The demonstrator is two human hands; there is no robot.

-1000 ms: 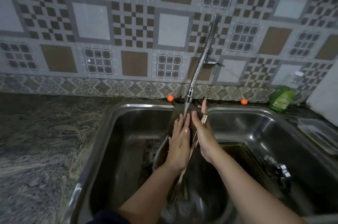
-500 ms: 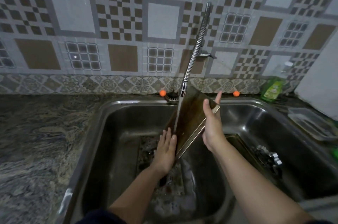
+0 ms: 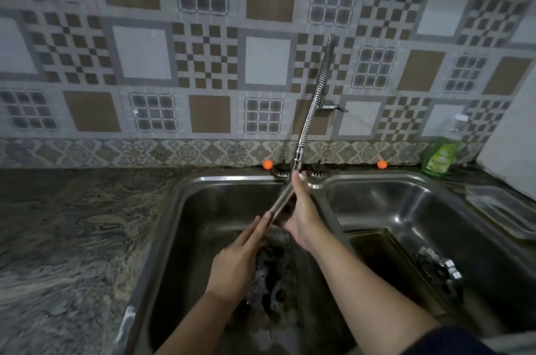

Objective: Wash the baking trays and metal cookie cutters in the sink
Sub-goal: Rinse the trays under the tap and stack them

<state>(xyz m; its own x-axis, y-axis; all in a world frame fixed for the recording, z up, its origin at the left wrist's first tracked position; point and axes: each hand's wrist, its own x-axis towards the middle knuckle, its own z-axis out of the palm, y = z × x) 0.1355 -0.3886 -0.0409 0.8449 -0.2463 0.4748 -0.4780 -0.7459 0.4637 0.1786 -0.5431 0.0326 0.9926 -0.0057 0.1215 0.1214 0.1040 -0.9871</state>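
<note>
Over the left basin of the steel sink (image 3: 232, 179), I hold a metal baking tray (image 3: 280, 200) edge-on and tilted, its top end just under the faucet spout (image 3: 298, 160). My right hand (image 3: 303, 217) grips the tray from the right side. The straight fingers of my left hand (image 3: 236, 263) touch the tray's lower end. A second dark tray (image 3: 385, 256) lies in the right basin, with shiny metal cookie cutters (image 3: 442, 266) beside it.
Foam and dark bits (image 3: 269, 285) cover the left basin's floor. A green soap bottle (image 3: 438, 157) stands at the back right, and a clear plastic container (image 3: 501, 209) sits right of the sink. Granite counter (image 3: 72, 238) stretches to the left.
The tray has turned from showing its broad face to edge-on. My left hand has slid from the tray's face down to its lower end. The camera view has tilted down.
</note>
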